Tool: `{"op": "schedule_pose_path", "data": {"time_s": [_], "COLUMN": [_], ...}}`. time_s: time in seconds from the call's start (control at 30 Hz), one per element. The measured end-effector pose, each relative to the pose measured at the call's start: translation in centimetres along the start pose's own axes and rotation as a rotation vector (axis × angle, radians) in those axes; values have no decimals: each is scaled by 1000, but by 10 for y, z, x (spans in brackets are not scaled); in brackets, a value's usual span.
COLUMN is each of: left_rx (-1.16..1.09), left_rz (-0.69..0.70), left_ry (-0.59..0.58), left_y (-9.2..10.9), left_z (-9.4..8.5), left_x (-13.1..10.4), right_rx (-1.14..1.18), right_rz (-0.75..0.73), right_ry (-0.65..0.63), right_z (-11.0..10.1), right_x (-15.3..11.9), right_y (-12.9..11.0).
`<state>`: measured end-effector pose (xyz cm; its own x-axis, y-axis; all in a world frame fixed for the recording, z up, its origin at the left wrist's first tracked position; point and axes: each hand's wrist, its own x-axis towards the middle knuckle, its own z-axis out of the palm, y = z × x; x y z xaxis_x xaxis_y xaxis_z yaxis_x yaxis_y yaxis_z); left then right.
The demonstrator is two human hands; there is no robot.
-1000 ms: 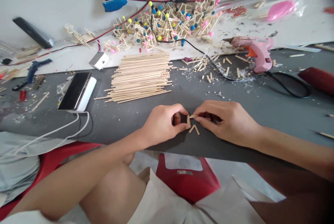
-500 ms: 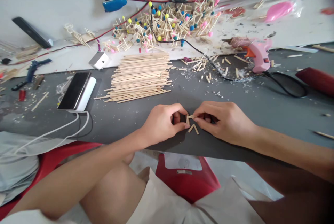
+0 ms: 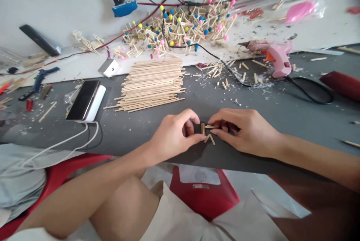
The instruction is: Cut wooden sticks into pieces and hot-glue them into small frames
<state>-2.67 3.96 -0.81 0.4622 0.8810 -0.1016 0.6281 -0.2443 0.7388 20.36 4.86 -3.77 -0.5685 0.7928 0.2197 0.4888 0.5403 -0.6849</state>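
Note:
Short wooden pieces lie on the grey table between my hands. One upright-looking piece (image 3: 203, 128) is beside the open fingers of my left hand (image 3: 177, 132), whose thumb tip touches the left end of a small V of two sticks (image 3: 212, 139). My right hand (image 3: 247, 130) has thumb and index finger near the right end of another short stick (image 3: 209, 126), which points left toward the first piece. The fingers look slightly apart around that end, and whether they grip it is hard to tell.
A stack of long thin sticks (image 3: 153, 85) lies behind my left hand. Beyond are a heap of stick pieces with coloured balls (image 3: 180, 27), a pink glue gun (image 3: 281, 59) with its black cable, and a phone (image 3: 83, 100) on a white block at left.
My left thumb and index finger have spread and let go of the upright-looking piece. The thumb has shifted to the V of sticks. My right finger and thumb have parted a little.

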Motion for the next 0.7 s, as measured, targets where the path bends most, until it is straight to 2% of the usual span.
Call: {"op": "schedule_pose_path", "data": {"time_s": [0.07, 0.17, 0.27, 0.7], "left_rx": [53, 184, 311, 371], "left_rz": [93, 286, 379, 366], "left_ry": [7, -77, -125, -156], "left_y": [1, 0, -2, -2], "left_z": [3, 9, 13, 10], "left_x": [-5, -8, -8, -12], "right_rx": [4, 8, 10, 29], "right_rz": [-7, -17, -16, -16], "right_ry": [6, 19, 16, 12], "right_z": [0, 0, 0, -1], "right_x": [0, 0, 1, 1], "right_y": [1, 1, 1, 1]}}
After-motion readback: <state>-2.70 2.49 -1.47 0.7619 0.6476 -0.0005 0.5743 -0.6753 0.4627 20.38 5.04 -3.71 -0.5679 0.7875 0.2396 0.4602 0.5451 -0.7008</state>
